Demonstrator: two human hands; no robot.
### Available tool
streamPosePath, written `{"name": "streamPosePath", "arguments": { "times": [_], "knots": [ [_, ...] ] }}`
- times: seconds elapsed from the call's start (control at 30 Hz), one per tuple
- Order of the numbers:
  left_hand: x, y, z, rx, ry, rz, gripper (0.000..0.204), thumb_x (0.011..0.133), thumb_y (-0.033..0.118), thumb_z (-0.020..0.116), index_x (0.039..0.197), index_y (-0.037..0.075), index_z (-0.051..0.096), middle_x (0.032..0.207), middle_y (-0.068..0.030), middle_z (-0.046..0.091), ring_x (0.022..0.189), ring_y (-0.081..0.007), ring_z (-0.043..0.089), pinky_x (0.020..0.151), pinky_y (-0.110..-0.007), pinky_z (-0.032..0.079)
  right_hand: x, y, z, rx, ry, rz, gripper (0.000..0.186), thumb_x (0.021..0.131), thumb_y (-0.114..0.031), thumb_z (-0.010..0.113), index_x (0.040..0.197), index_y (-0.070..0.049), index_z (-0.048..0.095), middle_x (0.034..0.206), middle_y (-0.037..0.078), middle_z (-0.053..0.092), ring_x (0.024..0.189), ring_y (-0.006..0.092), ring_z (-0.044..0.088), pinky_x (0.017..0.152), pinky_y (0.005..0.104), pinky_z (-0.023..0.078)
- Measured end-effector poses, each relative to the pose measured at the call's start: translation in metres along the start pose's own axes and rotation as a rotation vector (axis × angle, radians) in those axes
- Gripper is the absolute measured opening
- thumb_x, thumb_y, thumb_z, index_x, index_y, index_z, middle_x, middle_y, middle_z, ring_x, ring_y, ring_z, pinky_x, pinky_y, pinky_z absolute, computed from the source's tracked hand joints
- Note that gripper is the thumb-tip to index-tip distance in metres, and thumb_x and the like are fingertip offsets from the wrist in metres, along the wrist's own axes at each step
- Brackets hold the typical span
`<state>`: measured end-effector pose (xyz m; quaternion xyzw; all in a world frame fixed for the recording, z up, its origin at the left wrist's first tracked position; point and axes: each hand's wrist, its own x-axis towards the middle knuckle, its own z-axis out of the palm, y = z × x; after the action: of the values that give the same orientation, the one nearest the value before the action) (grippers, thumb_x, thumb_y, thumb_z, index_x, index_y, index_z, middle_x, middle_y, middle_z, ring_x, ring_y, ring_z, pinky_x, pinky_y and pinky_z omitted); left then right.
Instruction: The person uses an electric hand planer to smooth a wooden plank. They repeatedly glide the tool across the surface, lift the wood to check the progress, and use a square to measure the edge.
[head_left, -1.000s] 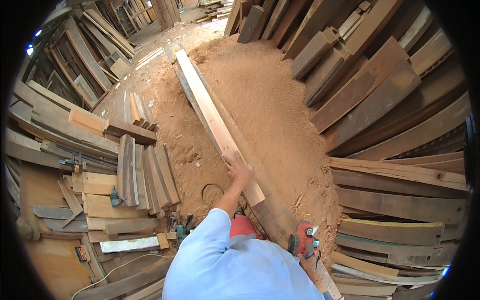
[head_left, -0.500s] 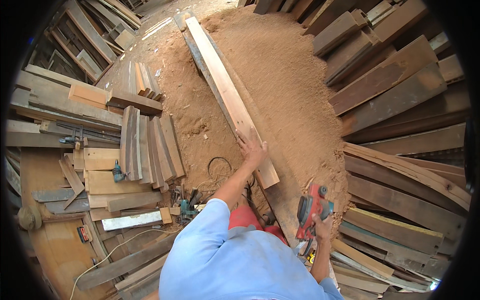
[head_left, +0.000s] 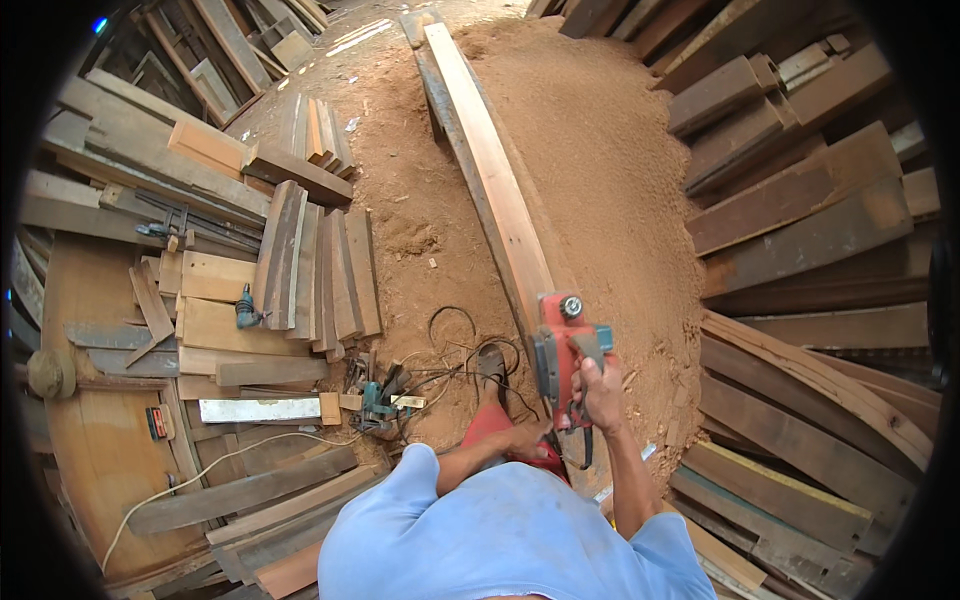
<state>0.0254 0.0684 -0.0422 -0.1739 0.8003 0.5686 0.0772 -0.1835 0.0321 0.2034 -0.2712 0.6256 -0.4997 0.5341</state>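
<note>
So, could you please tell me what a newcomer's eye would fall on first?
Most likely the red power planer gripped in the right hand, at the near end of the long pale board mid-picture. After that, perhaps the brown sawdust beside the board and the dark planks crowding the right side.

Plank (head_left: 487, 160) at twelve o'clock: smooth, matt wood; planer (head_left: 562, 350) at four: hard-looking plastic; boards (head_left: 840, 324) at three: rough, dull wood; shirt (head_left: 510, 535) at six: matt cloth.
</note>
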Motion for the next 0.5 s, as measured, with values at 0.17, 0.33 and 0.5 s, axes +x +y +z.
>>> {"name": "streamPosePath", "arguments": {
  "times": [0.17, 0.33, 0.5],
  "knots": [
    [0.036, 0.015, 0.002, 0.047, -0.607, -0.038, 0.061, 0.085, 0.026, 0.068, 0.141, 0.007, 0.055, 0.139, -0.0219, 0.061, 0.128, -0.0382, 0.059, 0.109, -0.046, 0.047, 0.009, 0.03, 0.03, -0.204, -0.052, 0.026, 0.044, 0.102, -0.049, 0.059, 0.099, -0.004, 0.06, 0.07, 0.0, 0.059, 0.057, 0.0093, 0.056, 0.053, 0.0273, 0.047],
    [0.017, -0.014, -0.037, 0.098, -0.26, -0.249, 0.06, 0.083, 0.026, 0.065, 0.14, 0.007, 0.06, 0.131, -0.0232, 0.066, 0.124, -0.0409, 0.06, 0.106, -0.048, 0.047, 0.085, 0.021, 0.052, -0.288, -0.031, -0.082, 0.049, 0.099, -0.053, 0.063, 0.094, -0.004, 0.06, 0.067, -0.001, 0.058, 0.055, 0.0101, 0.056, 0.05, 0.0284, 0.047],
    [-0.008, -0.101, -0.087, 0.047, 0.279, -0.326, 0.033, 0.083, 0.023, 0.061, 0.107, 0.002, 0.068, 0.105, -0.027, 0.069, 0.101, -0.0436, 0.067, 0.086, -0.051, 0.053, 0.21, -0.05, 0.104, -0.275, -0.038, -0.107, 0.048, 0.101, -0.05, 0.06, 0.083, -0.005, 0.062, 0.064, 0.0, 0.058, 0.053, 0.0106, 0.058, 0.049, 0.0286, 0.048]
  ]
}}
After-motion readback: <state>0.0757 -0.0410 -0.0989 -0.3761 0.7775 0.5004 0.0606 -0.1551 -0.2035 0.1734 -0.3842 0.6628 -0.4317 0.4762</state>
